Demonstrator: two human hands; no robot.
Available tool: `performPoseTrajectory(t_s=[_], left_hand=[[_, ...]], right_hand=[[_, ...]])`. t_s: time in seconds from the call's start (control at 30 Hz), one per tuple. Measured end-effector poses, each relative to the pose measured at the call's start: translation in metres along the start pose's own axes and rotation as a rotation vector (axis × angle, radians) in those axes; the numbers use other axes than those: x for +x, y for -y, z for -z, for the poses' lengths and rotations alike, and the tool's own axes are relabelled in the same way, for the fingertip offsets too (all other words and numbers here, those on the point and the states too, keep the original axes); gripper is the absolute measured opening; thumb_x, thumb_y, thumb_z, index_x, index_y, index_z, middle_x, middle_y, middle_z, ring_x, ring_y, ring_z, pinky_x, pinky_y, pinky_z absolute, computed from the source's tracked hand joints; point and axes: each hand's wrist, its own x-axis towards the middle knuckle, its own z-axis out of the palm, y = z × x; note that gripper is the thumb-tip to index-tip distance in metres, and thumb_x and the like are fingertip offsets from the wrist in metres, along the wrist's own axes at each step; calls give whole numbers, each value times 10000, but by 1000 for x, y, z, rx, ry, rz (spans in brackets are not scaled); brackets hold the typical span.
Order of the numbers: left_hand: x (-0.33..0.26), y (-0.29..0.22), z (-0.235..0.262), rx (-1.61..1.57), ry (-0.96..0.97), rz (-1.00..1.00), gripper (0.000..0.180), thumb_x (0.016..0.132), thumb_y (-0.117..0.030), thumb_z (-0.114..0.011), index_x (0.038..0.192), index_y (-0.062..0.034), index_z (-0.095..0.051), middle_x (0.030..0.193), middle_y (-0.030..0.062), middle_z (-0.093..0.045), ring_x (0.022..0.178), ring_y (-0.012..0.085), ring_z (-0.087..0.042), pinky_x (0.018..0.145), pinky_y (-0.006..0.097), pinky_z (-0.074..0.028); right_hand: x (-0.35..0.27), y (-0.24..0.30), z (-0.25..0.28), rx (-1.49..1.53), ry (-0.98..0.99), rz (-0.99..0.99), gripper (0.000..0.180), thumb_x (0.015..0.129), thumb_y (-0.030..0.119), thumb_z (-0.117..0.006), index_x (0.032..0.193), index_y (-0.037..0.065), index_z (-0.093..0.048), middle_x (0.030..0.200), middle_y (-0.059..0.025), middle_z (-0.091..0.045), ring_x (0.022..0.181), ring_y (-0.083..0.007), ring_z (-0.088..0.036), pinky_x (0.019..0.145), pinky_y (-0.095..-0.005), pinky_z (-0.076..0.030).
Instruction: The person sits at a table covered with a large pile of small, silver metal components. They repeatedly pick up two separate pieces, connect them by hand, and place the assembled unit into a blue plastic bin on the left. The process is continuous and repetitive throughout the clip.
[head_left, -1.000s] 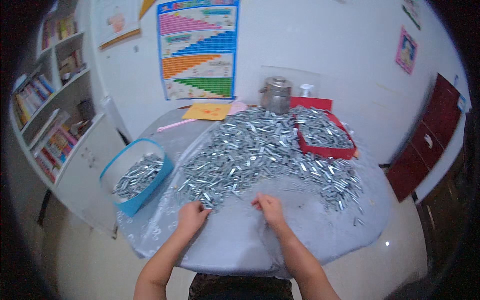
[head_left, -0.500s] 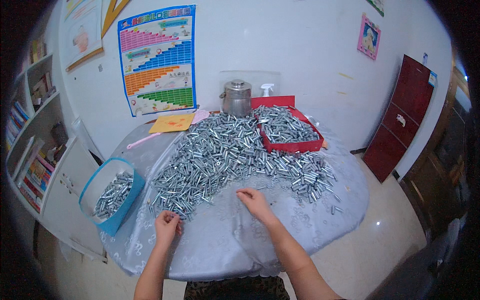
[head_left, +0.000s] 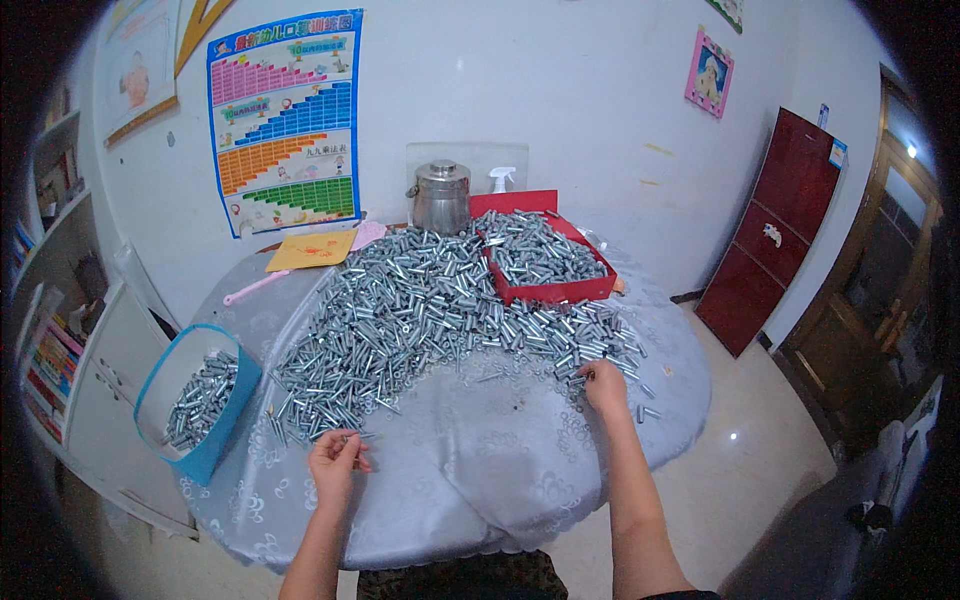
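Observation:
A broad heap of small silvery metal pieces [head_left: 400, 310] covers the middle of the cloth-covered table. Thin bolt-like pieces lie mostly on its left, short tubular sleeves [head_left: 565, 335] on its right. Just off the heap's near left edge, my left hand [head_left: 335, 465] is closed in a pinch, with a thin metal bolt [head_left: 366, 434] poking out at the fingertips. My right hand [head_left: 606, 390] reaches to the near right edge among the sleeves. Its fingers are bent together there, and whatever is between them is too small to make out.
At the left stands a blue-rimmed bin [head_left: 215, 440] partly filled with metal pieces. A red box [head_left: 560, 291] full of sleeves sits in the heap, by a steel canister [head_left: 441, 200] and a spray bottle [head_left: 502, 179]. A yellow envelope [head_left: 310, 249] lies at the back left.
My right hand has moved right, from the bare cloth at the centre to the sleeves at the heap's right edge. My left hand stays near the left edge, still pinched. The view has shifted slightly.

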Motion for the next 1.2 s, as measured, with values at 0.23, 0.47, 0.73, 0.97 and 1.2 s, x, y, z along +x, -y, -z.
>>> performPoseTrajectory(t_s=[0.23, 0.47, 0.73, 0.97, 1.2], left_hand=[[-8, -1, -19, -47, 39, 19, 86, 804, -25, -550, 884, 3, -549, 695, 105, -593, 479, 107, -532, 417, 234, -457], [-12, 4, -21, -63, 48, 65, 91, 795, -15, -558, 884, 9, -561, 697, 105, -595, 491, 105, -533, 433, 234, -470], [-15, 9, -25, -125, 52, 84, 105, 791, -24, -563, 886, 21, -570, 736, 122, -593, 578, 137, -566, 488, 265, -505], [-12, 21, -29, -281, 173, 177, 143, 815, -50, -541, 936, 26, -547, 802, 162, -601, 641, 179, -594, 565, 312, -538], [-13, 21, -26, -320, 161, 246, 171, 822, -61, -537, 965, 32, -533, 849, 172, -598, 658, 185, -598, 586, 305, -538]], right_hand=[[-7, 1, -2, -102, 35, 159, 188, 602, 50, -596, 781, 79, -647, 809, -129, -599, 821, -286, -547, 732, -365, -443], [-5, 14, 1, -152, 161, 136, 173, 635, 86, -607, 801, 95, -652, 822, -99, -611, 800, -287, -560, 708, -388, -445], [-13, 42, -10, 357, 160, 125, 224, 716, 81, -624, 935, 40, -603, 848, -81, -614, 787, -167, -574, 680, -288, -463], [-36, 97, -41, 1358, 489, -164, 330, 785, 57, -587, 1094, 5, -485, 961, -103, -599, 805, -151, -583, 676, -254, -484], [-81, 154, -66, 1460, 684, -77, 249, 780, 19, -588, 1009, 31, -490, 1000, -138, -593, 892, -196, -582, 758, -281, -469]])
